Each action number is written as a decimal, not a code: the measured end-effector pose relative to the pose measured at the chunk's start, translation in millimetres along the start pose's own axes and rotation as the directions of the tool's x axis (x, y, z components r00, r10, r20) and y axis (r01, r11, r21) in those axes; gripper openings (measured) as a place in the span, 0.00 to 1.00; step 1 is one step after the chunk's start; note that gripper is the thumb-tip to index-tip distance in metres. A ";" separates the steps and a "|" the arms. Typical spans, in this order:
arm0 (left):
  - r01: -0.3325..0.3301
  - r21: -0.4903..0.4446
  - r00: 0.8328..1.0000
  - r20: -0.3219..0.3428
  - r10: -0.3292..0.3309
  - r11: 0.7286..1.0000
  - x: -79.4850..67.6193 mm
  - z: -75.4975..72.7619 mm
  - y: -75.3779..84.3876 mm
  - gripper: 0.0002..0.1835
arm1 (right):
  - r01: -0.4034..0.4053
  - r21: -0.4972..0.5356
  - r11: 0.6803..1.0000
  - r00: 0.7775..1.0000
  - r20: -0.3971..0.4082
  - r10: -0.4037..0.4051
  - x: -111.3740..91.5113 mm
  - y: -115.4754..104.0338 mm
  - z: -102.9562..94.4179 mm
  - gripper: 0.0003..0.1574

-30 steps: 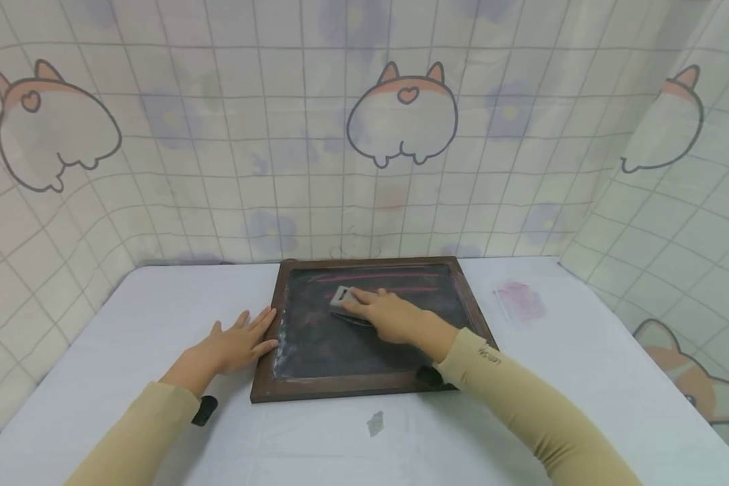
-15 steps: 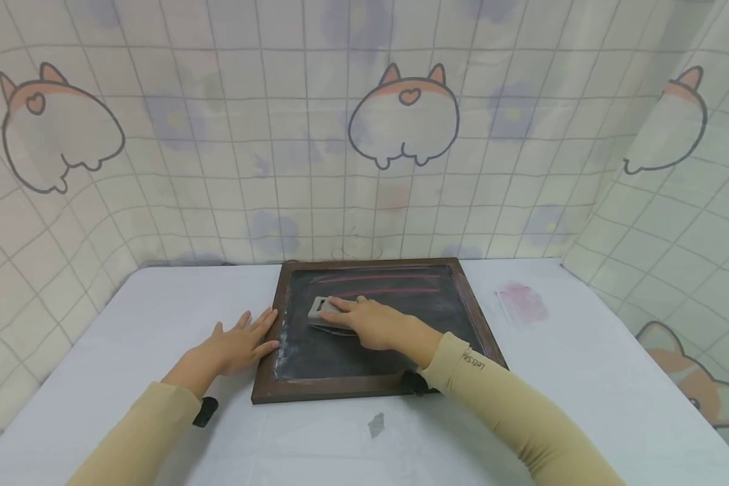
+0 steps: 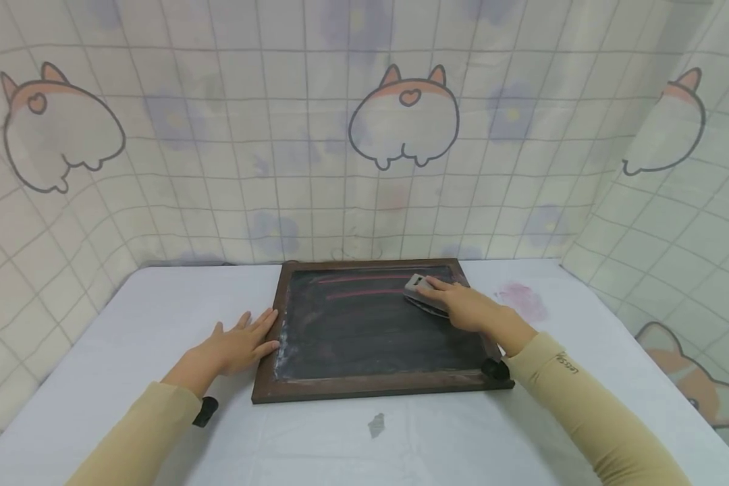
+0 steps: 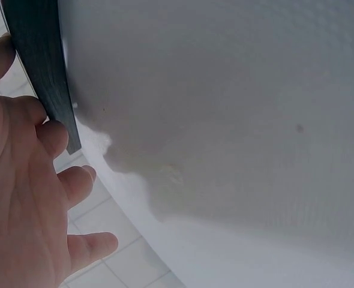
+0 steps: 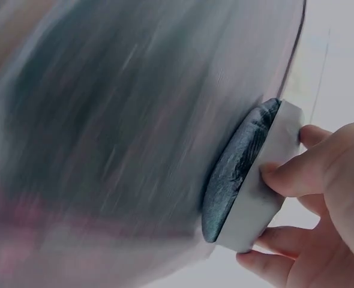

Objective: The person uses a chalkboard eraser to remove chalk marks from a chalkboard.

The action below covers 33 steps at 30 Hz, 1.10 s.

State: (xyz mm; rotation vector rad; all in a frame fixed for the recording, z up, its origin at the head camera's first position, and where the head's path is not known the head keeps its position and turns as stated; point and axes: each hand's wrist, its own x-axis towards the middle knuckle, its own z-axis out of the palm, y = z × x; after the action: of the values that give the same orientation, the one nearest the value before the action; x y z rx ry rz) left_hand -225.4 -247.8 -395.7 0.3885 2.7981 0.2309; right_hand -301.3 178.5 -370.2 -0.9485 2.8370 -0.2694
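Observation:
A blackboard (image 3: 364, 337) in a brown wooden frame lies on the white table, with two pink chalk lines across its upper part. My right hand (image 3: 470, 307) grips a grey blackboard eraser (image 3: 422, 293) on the upper right of the board, at the right end of the lower line. In the right wrist view the thumb and fingers pinch the grey back of the eraser (image 5: 258, 192), its dark felt side against the board. My left hand (image 3: 227, 347) rests with spread fingers on the left side of the frame. In the left wrist view its fingertips touch the dark frame edge (image 4: 42, 60).
A pink smudge (image 3: 522, 302) marks the tablecloth right of the board. A small grey patch (image 3: 376, 425) is on the cloth in front. Gridded curtains (image 3: 316, 196) with corgi prints enclose the table at the back and sides.
My right hand with the eraser first went left and slightly down, then swept to the right side of the board. The lower pink line is now shorter on its right. The left hand stays put.

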 end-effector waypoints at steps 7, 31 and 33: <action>0.004 0.007 1.000 0.001 -0.004 1.000 -2.4 -2.8 2.1 0.41 | -0.066 -0.002 0.998 0.998 -0.010 0.066 -3.1 7.7 -1.3 0.47; 0.002 -0.009 1.000 0.003 -0.002 1.000 -1.8 -4.1 5.1 0.40 | 0.264 -0.165 0.950 0.964 0.039 -0.262 17.7 -80.4 19.3 0.50; 0.002 -0.008 1.000 0.005 -0.002 1.000 -1.1 -3.8 5.3 0.40 | 0.208 -0.143 0.968 0.978 0.033 -0.205 22.0 -64.2 16.6 0.51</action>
State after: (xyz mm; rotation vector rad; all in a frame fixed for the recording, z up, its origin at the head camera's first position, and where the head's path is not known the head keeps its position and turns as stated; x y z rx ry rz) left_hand -224.3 -243.6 -390.7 0.3843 2.7915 0.2407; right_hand -278.4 112.7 -374.4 -1.2723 2.7736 -0.0750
